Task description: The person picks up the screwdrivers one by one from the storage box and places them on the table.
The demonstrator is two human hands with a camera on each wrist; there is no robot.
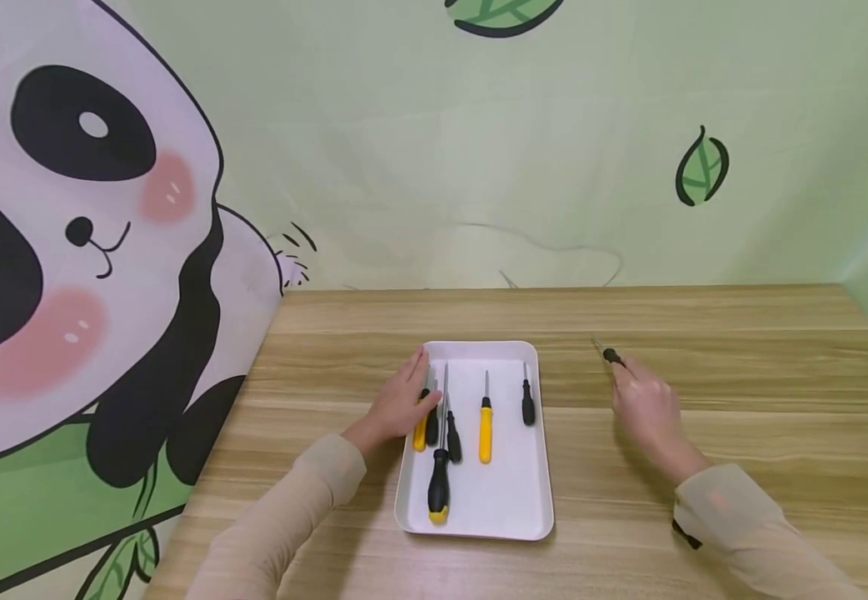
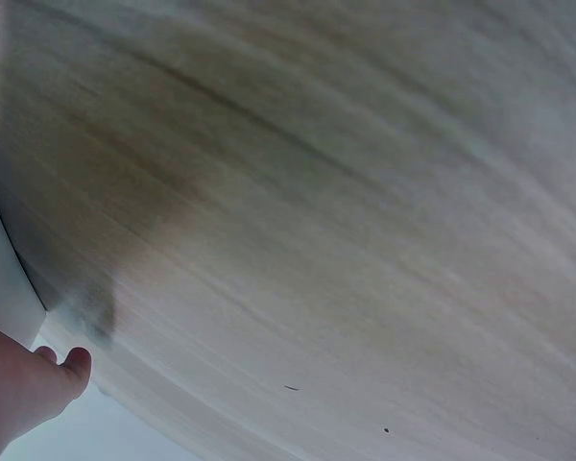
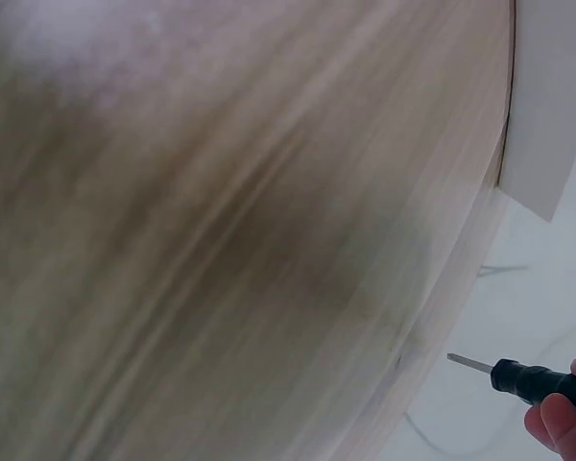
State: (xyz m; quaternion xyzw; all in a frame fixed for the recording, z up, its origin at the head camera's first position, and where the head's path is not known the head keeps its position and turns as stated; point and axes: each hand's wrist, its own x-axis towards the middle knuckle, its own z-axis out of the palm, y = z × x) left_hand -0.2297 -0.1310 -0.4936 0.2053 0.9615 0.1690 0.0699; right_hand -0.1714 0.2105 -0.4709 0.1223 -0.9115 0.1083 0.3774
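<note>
A white tray (image 1: 505, 500) holds several screwdrivers. My left hand (image 1: 398, 396) lies over its upper left rim, fingers straight and thumb reaching inside, above the yellow-handled screwdriver (image 1: 420, 435) and black ones there. The left wrist view shows part of this hand (image 2: 24, 389) beside the tray wall. To the right of the tray, my right hand (image 1: 647, 408) grips a short screwdriver with a black handle (image 3: 523, 380), its metal tip pointing away from me. Curled fingers cover most of that handle.
Inside the tray lie a long black screwdriver with a yellow end (image 1: 438, 487), a yellow-handled one (image 1: 486, 433) in the middle and a small black one (image 1: 527, 404) at the right. The wooden table (image 1: 764, 358) meets a printed wall (image 1: 419, 167) at the back.
</note>
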